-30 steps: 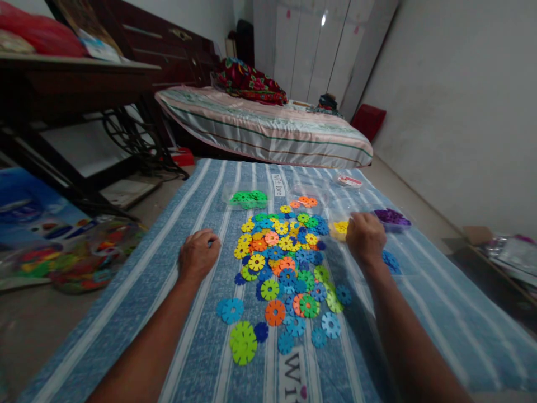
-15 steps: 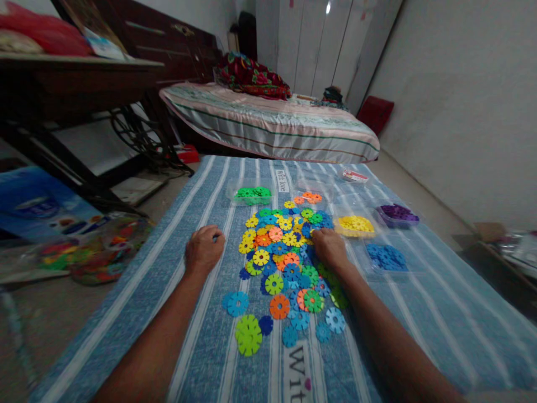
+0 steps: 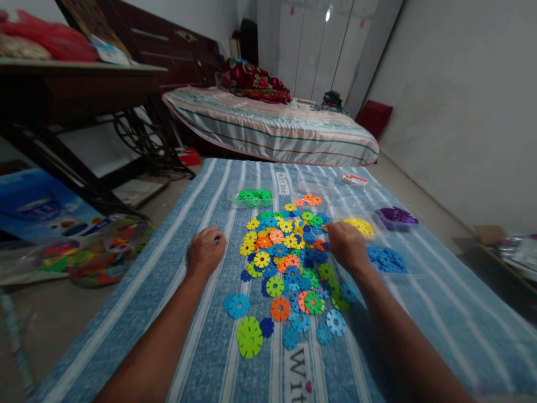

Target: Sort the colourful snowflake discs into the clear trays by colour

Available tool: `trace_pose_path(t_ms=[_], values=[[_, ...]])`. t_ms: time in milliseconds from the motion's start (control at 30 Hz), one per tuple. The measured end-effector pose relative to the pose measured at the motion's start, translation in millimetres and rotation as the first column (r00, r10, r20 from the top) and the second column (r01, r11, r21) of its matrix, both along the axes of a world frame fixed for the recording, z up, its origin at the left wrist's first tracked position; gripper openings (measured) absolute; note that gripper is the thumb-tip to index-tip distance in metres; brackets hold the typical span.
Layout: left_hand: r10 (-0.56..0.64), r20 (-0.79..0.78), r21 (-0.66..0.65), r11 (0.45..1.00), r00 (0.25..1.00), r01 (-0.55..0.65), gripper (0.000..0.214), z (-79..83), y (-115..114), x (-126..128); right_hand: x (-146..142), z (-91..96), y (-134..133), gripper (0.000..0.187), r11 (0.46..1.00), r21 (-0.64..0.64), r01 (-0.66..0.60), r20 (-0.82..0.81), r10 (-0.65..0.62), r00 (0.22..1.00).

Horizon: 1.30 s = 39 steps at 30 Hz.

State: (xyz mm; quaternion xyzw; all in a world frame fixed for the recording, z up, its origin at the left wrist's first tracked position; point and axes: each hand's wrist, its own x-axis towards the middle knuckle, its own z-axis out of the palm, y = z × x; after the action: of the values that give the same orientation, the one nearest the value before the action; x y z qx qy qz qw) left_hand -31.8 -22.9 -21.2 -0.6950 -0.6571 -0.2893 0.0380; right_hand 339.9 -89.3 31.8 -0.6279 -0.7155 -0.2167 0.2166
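A heap of flat plastic snowflake discs (image 3: 289,263) in several colours lies on a blue striped cloth (image 3: 419,302). My left hand (image 3: 205,253) rests on the cloth left of the heap, curled into a fist. My right hand (image 3: 346,244) sits at the heap's right edge, fingers pinched together, just beside a yellow pile (image 3: 359,225); what it holds is hidden. Sorted piles lie around: green discs in a clear tray (image 3: 251,196), orange discs (image 3: 309,200), purple discs in a tray (image 3: 397,216) and blue discs (image 3: 386,259).
A low bed (image 3: 272,126) with a striped cover stands beyond the cloth. A dark treadle table (image 3: 84,78) is at the left, with a clear bag of coloured toys (image 3: 96,252) on the floor. White wardrobe (image 3: 319,45) at the back; a small packet (image 3: 354,179) lies on the cloth.
My right hand went from the yellow pile into the heap and has now drawn back right toward the yellow pile. My left hand has stayed in place.
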Motion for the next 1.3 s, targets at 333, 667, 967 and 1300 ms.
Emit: trace_pose_path(t_ms=[333,667,967,1300], values=[[-0.016,0.005,0.006,1.000,1.000,0.016,0.020,4.3,-2.1,2.6,10.6,6.9,-25.7,0.019,0.977,-0.158,-0.141,-0.199,0.109,0.974],[-0.008,0.022,-0.017,1.000,1.000,0.008,0.018,8.2,-3.8,8.7,-35.2,-7.0,-103.0,0.022,0.722,-0.427,-0.545,-0.331,0.436,0.837],[0.006,0.026,-0.057,0.998,1.000,-0.005,0.019,10.0,-6.4,10.4,-40.2,-9.0,-108.0,0.014,0.749,-0.429,-0.505,-0.337,0.386,0.859],[-0.011,0.024,-0.049,0.999,1.000,0.012,0.016,10.1,-6.0,10.1,-8.0,-8.3,-89.2,0.011,0.822,-0.383,-0.422,-0.432,0.244,0.868]])
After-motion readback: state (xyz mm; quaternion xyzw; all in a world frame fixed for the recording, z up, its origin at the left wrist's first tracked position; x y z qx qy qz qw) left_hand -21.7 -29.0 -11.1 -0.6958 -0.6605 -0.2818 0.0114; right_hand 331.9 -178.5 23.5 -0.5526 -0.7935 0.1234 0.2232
